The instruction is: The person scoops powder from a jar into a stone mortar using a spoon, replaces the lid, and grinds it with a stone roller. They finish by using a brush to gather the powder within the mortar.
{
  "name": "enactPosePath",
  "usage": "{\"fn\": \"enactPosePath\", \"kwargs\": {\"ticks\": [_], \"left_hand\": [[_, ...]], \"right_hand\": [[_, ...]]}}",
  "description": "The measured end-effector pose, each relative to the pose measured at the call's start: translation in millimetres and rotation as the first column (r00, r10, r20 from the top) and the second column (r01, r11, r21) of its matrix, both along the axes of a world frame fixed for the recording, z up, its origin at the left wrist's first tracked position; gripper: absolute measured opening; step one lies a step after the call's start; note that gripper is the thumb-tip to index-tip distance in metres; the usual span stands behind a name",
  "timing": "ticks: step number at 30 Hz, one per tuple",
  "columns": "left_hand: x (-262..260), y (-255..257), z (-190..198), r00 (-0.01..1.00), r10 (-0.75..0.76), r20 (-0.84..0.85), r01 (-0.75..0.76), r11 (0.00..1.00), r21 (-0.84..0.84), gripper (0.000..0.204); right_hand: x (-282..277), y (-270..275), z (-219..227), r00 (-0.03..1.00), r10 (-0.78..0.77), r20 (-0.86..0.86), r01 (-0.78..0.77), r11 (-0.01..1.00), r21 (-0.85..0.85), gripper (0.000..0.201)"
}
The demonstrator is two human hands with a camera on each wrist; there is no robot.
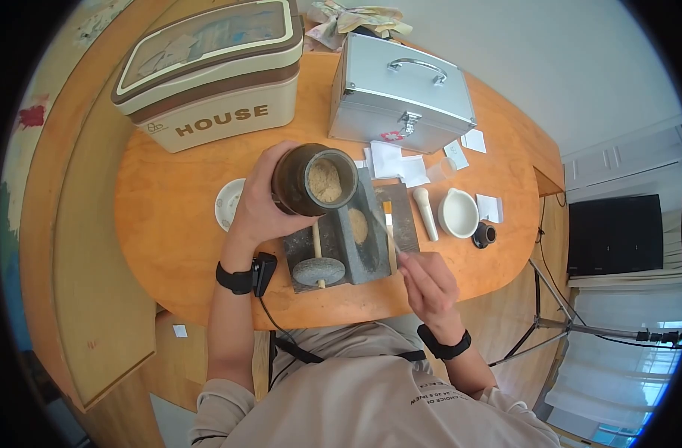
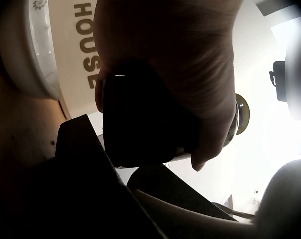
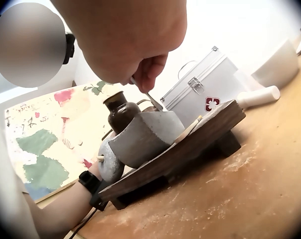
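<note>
Beyond a tin lettered "HOUSE" (image 1: 214,71), the left hand (image 1: 260,203) grips a dark brown jar (image 1: 313,180) of tan powder, tilted over the grey stone trough (image 1: 359,228), while the right hand (image 1: 429,284) pinches a thin metal spatula (image 1: 389,231) just beside it.

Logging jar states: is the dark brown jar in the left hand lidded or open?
Open: the dark brown jar shows tan powder through its uncovered mouth.
</note>
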State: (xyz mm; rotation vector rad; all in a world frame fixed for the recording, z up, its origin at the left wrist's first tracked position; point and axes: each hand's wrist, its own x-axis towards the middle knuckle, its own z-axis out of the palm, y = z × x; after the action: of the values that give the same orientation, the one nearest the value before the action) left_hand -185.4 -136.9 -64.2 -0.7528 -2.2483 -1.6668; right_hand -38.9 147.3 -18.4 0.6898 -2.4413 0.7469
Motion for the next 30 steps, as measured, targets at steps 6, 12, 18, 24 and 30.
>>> {"fn": "enactPosePath", "kwargs": {"ticks": [6,12,18,24,30], "left_hand": [[0.2,0.0,-1.1,1.0,-0.002,0.004,0.002,1.0,-0.002,0.096],[0.3,0.3,-0.4,1.0,0.0,0.0,0.0,1.0,-0.002,0.096],[0.7,0.9,2.2,1.0,0.001,-0.001,-0.001,1.0,-0.003,0.097],[-0.1,0.1,1.3,1.0,-0.001,-0.026,0.001,1.0,-0.014,0.098],[1.0,-0.1,1.1,1.0,-0.001,-0.009,0.001,1.0,-0.015,0.098]], "right_hand": [[6.4,3.3,-2.3,1.0,0.005,-0.019,-0.005,1.0,-0.018,0.038],[5.8,2.6,-0.7,0.997,0.074,-0.009,-0.074,0.997,-0.004,0.04],[3.1,5.7,0.1,0.996,0.088,0.014,-0.088,0.996,-0.002,0.041],[11.7,7.6,-2.2,1.0,0.017,0.021,-0.017,1.0,-0.012,0.036],[16.7,9.2,-2.8,1.0,0.018,0.008,-0.017,0.999,-0.035,0.036]]}}
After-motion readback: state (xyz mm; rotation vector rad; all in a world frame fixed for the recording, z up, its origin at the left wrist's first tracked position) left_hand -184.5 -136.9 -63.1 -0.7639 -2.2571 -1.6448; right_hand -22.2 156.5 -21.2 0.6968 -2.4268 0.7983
